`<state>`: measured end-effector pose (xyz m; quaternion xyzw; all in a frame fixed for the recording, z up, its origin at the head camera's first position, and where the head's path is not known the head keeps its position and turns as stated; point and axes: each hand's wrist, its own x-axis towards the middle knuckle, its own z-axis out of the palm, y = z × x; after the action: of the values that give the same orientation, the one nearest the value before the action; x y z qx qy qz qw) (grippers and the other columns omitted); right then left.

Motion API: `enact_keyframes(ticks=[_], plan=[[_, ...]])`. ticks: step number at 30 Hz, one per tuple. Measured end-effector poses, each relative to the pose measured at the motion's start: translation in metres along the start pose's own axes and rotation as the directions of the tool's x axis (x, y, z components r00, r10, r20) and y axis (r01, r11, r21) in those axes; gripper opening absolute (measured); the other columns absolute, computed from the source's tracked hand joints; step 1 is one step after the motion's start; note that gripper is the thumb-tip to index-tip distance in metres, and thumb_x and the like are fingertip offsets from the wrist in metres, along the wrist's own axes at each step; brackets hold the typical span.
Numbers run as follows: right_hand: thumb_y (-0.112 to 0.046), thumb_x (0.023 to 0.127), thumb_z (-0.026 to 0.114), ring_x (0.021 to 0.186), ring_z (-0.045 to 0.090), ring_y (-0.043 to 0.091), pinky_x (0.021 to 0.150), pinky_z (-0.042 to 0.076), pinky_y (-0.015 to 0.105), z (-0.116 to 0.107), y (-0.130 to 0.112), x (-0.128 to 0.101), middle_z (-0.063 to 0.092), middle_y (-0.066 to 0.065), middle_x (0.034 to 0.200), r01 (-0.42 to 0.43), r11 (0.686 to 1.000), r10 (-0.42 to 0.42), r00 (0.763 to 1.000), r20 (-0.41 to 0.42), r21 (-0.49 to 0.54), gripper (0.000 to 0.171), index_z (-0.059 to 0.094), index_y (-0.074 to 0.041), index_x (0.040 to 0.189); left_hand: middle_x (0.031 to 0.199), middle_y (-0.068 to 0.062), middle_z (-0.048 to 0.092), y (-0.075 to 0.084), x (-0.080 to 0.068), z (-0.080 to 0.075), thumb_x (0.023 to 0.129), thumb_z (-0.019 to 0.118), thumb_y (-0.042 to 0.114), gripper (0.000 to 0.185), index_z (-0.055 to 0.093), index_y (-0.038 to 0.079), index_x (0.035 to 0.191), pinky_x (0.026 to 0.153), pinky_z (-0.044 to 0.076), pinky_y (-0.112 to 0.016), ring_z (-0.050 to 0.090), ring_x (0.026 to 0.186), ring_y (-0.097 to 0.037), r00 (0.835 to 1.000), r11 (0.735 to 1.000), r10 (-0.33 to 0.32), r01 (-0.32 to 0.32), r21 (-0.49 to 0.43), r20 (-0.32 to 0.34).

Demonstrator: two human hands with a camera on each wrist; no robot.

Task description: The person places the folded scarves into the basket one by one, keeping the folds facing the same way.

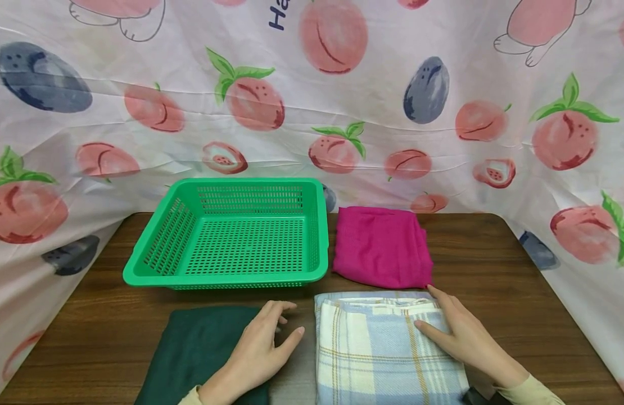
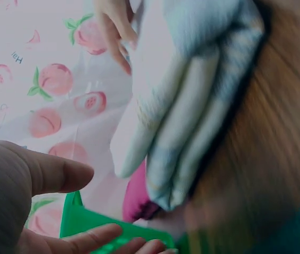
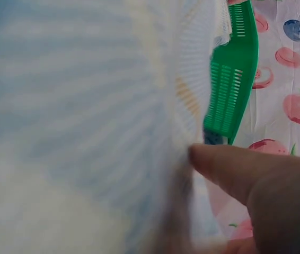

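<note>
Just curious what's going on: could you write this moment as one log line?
left hand: open, on dark green folded cloth | right hand: open, on blue plaid folded cloth | green plastic basket: empty

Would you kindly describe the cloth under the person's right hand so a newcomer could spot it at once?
Start at the green basket on the wooden table. In front of its right end, at the near edge, lies the plaid cloth, with the right hand resting on it. The dark green cloth and magenta cloth beside it are plain.
</note>
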<state>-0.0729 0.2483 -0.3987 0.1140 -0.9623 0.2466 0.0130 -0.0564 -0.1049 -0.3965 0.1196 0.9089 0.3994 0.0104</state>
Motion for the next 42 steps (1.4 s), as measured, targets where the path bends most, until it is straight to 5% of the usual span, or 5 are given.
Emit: enact_keyframes(ticks=[5, 11, 22, 32, 42], plan=[[-0.043, 0.090, 0.063, 0.120, 0.050, 0.049, 0.091, 0.045, 0.059, -0.005, 0.010, -0.003, 0.046, 0.036, 0.134, -0.128, 0.990, 0.119, 0.983, 0.138, 0.059, 0.086, 0.026, 0.012, 0.144, 0.115, -0.015, 0.059, -0.001, 0.002, 0.005, 0.093, 0.063, 0.028, 0.044, 0.052, 0.002, 0.126, 0.069, 0.051, -0.025, 0.059, 0.090, -0.020, 0.989, 0.985, -0.041, 0.065, -0.163, 0.145], [-0.049, 0.091, 0.058, 0.105, 0.060, 0.035, 0.082, 0.052, 0.047, -0.012, 0.018, -0.003, 0.057, 0.028, 0.122, -0.363, 0.920, 0.298, 0.893, 0.336, 0.149, 0.087, 0.024, 0.012, 0.143, 0.115, -0.015, 0.060, 0.000, 0.005, 0.013, 0.093, 0.061, 0.031, 0.055, 0.044, -0.004, 0.131, 0.069, 0.052, -0.034, 0.062, 0.089, -0.021, 0.942, 0.929, -0.124, 0.221, -0.298, 0.312], [-0.039, 0.095, 0.056, 0.088, 0.066, 0.019, 0.078, 0.054, 0.036, -0.008, 0.027, -0.009, 0.067, 0.011, 0.103, -0.476, 0.786, 0.256, 0.831, 0.493, 0.394, 0.080, 0.025, 0.020, 0.139, 0.121, -0.026, 0.051, -0.001, 0.009, 0.031, 0.095, 0.057, 0.024, 0.067, 0.027, -0.018, 0.138, 0.082, 0.055, -0.043, 0.058, 0.105, -0.026, 0.830, 0.626, -0.252, 0.532, -0.570, 0.498], [-0.028, 0.099, 0.052, 0.091, 0.068, 0.029, 0.076, 0.056, 0.040, 0.004, 0.024, -0.009, 0.068, 0.013, 0.106, -0.483, 0.598, 0.033, 0.812, 0.583, 0.639, 0.051, 0.042, 0.009, 0.132, 0.118, -0.015, 0.059, 0.001, 0.011, 0.041, 0.093, 0.061, 0.030, 0.057, 0.044, -0.011, 0.129, 0.087, 0.053, -0.043, 0.058, 0.106, -0.020, 0.816, 0.532, -0.188, 0.552, -0.642, 0.546], [-0.027, 0.098, 0.054, 0.092, 0.068, 0.028, 0.077, 0.056, 0.037, 0.015, 0.016, -0.007, 0.068, 0.011, 0.108, -0.469, 0.583, -0.008, 0.813, 0.582, 0.663, 0.047, 0.044, 0.006, 0.130, 0.111, -0.010, 0.070, 0.008, 0.012, 0.059, 0.090, 0.065, 0.028, 0.038, 0.061, 0.003, 0.119, 0.082, 0.056, -0.037, 0.067, 0.098, -0.021, 0.821, 0.475, -0.149, 0.548, -0.688, 0.551]])
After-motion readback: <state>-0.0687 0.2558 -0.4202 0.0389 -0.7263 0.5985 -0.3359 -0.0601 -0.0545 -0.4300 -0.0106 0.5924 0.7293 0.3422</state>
